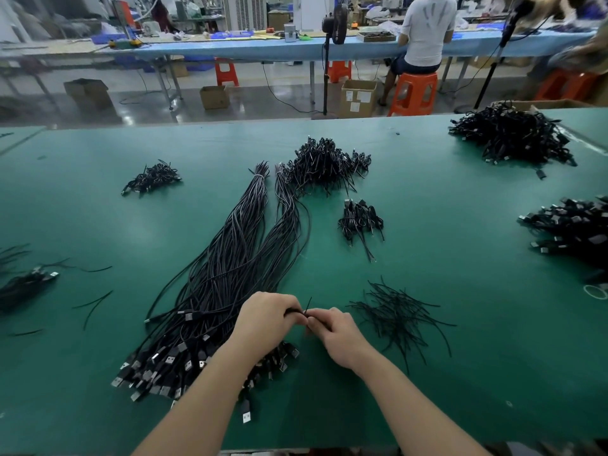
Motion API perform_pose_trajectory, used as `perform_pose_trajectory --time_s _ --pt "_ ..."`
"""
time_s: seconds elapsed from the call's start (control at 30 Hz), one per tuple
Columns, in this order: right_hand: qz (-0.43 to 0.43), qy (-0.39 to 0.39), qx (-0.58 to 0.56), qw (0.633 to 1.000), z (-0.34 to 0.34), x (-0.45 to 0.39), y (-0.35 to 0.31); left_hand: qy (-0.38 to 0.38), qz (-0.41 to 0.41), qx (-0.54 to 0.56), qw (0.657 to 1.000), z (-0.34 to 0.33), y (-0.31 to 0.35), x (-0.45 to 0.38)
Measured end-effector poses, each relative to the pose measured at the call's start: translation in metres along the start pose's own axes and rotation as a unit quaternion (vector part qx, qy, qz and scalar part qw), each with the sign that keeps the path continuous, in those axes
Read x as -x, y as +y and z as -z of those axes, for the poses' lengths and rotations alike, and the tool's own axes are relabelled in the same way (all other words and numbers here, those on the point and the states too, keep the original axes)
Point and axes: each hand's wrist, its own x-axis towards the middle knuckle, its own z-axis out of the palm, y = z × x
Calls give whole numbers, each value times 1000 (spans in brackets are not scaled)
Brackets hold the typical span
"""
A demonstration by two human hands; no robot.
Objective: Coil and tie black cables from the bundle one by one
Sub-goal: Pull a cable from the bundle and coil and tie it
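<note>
Gripping a coiled black cable [296, 312] at lower centre of the frame, the left hand [266, 319] is curling its fingers round the coil, while the right hand [335, 334] is pinching a thin black tie [308, 304] right against it; one end of the tie is sticking up between the hands. Both hands are touching at the fingertips, just above the green table [460, 373]. The bundle [227, 274] of long black cables is lying left of and under the left hand, running from upper centre down to lower left, with its USB plugs [158, 366] fanning out at the near end beside the left forearm. A loose heap of ties [398, 317] is sitting just right of the right hand. Finished coils are lying in piles: a small pile [360, 220] at centre right, a bigger pile [325, 162] above it, another pile [151, 177] at upper left, and large heaps [513, 136] at the upper right and right edges. A few stray ties [93, 306] are lying at mid left. At the top of the frame a person [424, 31] is sitting on an orange stool [414, 92] at a blue bench [263, 49], back to the camera.
</note>
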Motion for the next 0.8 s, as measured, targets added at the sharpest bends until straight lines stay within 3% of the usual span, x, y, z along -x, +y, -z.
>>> perform_pose_trajectory --time_s 0.17,0.37,0.53,0.8 --pt "9 39 55 998 -9 1 6 -70 86 -2 994 4 3 -6" --pt "40 59 61 996 -13 4 9 -103 114 26 988 10 5 -11" --pt "93 95 63 989 -15 9 6 -114 134 28 984 8 6 -13" --pt "84 77 86 990 -13 6 3 -90 127 -3 988 2 9 -11"
